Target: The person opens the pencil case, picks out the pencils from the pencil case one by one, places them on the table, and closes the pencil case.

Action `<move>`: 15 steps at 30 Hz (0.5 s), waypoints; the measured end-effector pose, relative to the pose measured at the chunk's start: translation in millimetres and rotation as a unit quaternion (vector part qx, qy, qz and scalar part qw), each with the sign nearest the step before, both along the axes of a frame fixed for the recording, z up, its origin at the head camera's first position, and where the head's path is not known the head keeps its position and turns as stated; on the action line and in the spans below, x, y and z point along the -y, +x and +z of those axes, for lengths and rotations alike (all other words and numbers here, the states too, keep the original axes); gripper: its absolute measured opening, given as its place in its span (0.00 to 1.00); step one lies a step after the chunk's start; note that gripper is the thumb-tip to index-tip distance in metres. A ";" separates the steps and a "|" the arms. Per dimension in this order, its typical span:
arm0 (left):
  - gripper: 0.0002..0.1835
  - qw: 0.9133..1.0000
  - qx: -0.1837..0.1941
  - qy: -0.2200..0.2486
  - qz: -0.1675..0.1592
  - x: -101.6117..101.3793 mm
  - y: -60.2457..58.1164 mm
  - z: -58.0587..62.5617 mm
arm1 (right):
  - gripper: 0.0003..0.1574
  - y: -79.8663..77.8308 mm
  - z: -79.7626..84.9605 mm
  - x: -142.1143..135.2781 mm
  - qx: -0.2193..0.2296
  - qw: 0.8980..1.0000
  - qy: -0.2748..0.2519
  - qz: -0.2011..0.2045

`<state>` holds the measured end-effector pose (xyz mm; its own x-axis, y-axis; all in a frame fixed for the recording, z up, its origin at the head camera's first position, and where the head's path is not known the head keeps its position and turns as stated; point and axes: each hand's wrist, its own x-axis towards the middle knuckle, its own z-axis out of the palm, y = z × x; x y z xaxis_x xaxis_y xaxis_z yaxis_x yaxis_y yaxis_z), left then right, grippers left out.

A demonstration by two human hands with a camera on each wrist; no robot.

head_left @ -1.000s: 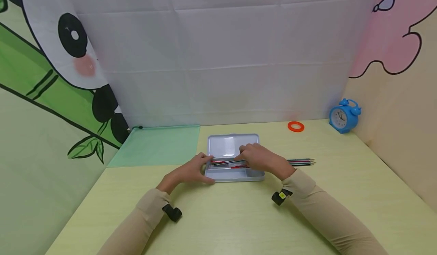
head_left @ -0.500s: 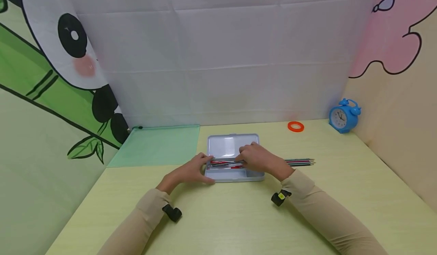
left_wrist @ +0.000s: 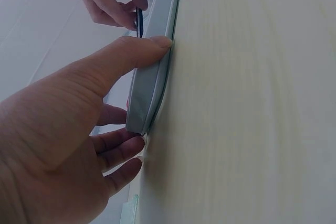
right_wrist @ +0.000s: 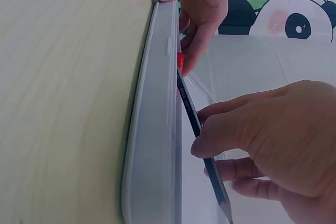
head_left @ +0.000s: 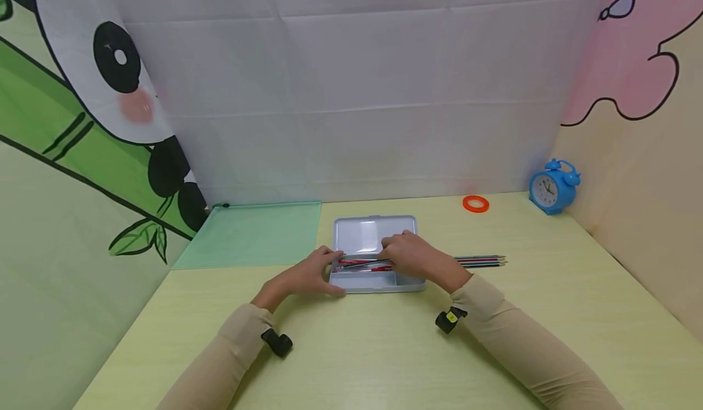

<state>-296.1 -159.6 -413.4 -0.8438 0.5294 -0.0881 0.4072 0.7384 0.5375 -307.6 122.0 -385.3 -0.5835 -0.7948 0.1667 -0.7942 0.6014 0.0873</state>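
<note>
An open pale-grey pencil case [head_left: 365, 282] lies on the table, its lid [head_left: 357, 234] tipped back. My left hand [head_left: 309, 274] grips its left end, thumb on the front edge and fingers around the far side, as the left wrist view shows. Over the case, my right hand [head_left: 412, 256] pinches a dark pencil [right_wrist: 190, 100] between thumb and fingers. The pencil slants down toward the case's left end, its sharpened point behind the hand. Red-coloured items [head_left: 380, 269] lie inside the case, partly hidden by the right hand.
Several pencils [head_left: 486, 261] lie side by side right of the case, partly behind the right wrist. A green mat [head_left: 258, 236] covers the back left. An orange ring [head_left: 475, 204] and a blue alarm clock [head_left: 551, 189] sit at the back right, before a white cloth [head_left: 362, 105].
My right hand has shifted slightly left with the pencil, which now reaches less far out from the fingers. The left hand and the case have stayed in place.
</note>
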 end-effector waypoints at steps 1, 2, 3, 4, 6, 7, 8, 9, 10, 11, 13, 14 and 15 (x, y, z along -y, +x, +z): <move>0.53 1.000 -0.001 0.001 0.000 0.0 0.1 -0.2 | 0.14 0.6 1.1 -0.6 0.001 1.000 -0.001 -0.002; 0.53 1.000 0.000 0.000 0.000 -0.1 0.0 -0.3 | 0.14 1.3 2.4 -1.4 0.004 1.000 -0.003 -0.006; 0.53 1.000 0.000 0.000 0.001 -0.1 0.0 -0.5 | 0.13 2.0 3.9 -2.1 0.008 1.000 -0.006 -0.011; 0.53 1.000 0.000 0.000 0.001 -0.1 0.0 -0.7 | 0.13 2.4 5.3 -2.9 0.013 1.000 -0.008 -0.015; 0.53 1.000 0.003 0.001 0.004 -0.1 0.1 -1.0 | 0.13 3.4 8.1 -4.5 0.025 0.999 -0.015 -0.027; 0.53 1.000 0.004 0.002 0.005 -0.1 0.2 -1.3 | 0.13 3.7 9.2 -5.3 0.032 0.999 -0.019 -0.033; 0.53 1.000 0.005 0.001 0.007 -0.2 0.3 -1.3 | 0.14 3.9 10.2 -5.9 0.038 0.998 -0.021 -0.037; 0.53 1.000 0.006 0.003 0.009 -0.3 0.6 -1.3 | 0.14 4.3 11.4 -6.3 0.042 0.998 -0.020 -0.041; 0.53 1.000 0.007 0.004 0.011 -0.5 0.8 -1.3 | 0.15 4.7 12.5 -6.9 0.046 0.998 -0.019 -0.045; 0.53 1.000 0.007 0.006 0.013 -0.6 1.1 -1.1 | 0.16 5.2 13.4 -7.2 0.050 0.997 -0.018 -0.049; 0.53 1.000 0.007 0.006 0.013 -1.1 1.6 -0.6 | 0.16 6.2 15.1 -7.8 0.055 0.997 -0.014 -0.054; 0.53 1.000 0.007 0.006 0.014 -1.1 1.8 -0.4 | 0.17 6.9 16.0 -7.9 0.057 0.997 -0.012 -0.056; 0.53 1.000 0.006 0.005 0.014 -1.3 1.9 -0.2 | 0.17 7.7 16.8 -8.0 0.058 0.997 -0.010 -0.058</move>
<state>-294.2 -158.3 -413.6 -0.8567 0.5073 -0.0932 0.3803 0.7433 0.5504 -299.9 130.1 -368.5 -0.6882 -0.7174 0.1083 -0.7227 0.6910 -0.0148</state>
